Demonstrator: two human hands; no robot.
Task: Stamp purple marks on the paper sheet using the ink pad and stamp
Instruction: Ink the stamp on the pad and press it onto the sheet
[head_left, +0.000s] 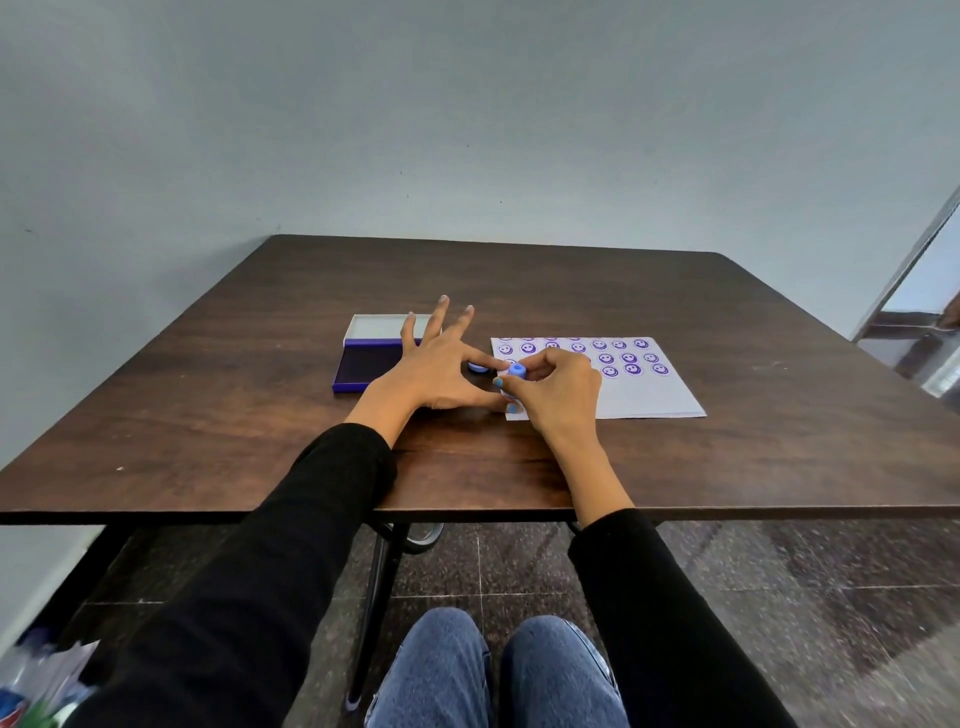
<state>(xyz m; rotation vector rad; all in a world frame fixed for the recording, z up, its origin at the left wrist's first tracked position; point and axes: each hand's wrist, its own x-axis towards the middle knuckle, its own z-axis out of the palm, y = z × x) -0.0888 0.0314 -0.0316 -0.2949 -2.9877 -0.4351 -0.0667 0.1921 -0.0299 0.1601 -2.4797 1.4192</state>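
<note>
A white paper sheet (644, 397) lies on the dark wooden table (260, 415), its far half covered with several purple smiley marks (631, 358). My right hand (558, 387) pinches a small blue stamp (517, 370) upright at the sheet's left edge. My left hand (441, 366) lies flat with fingers spread, its thumb and index finger pressing on the sheet's left edge. A small blue cap (478, 367) sits just under the left index finger. The open purple ink pad (363, 364) lies left of the sheet, partly hidden by my left hand, with its white lid (376, 327) folded back.
The table's near edge (467, 514) crosses above my knees (498, 670). A metal table leg (376, 597) stands on the tiled floor. Coloured items (36, 680) lie on the floor at bottom left. A metal frame (914, 312) stands off the table's right side.
</note>
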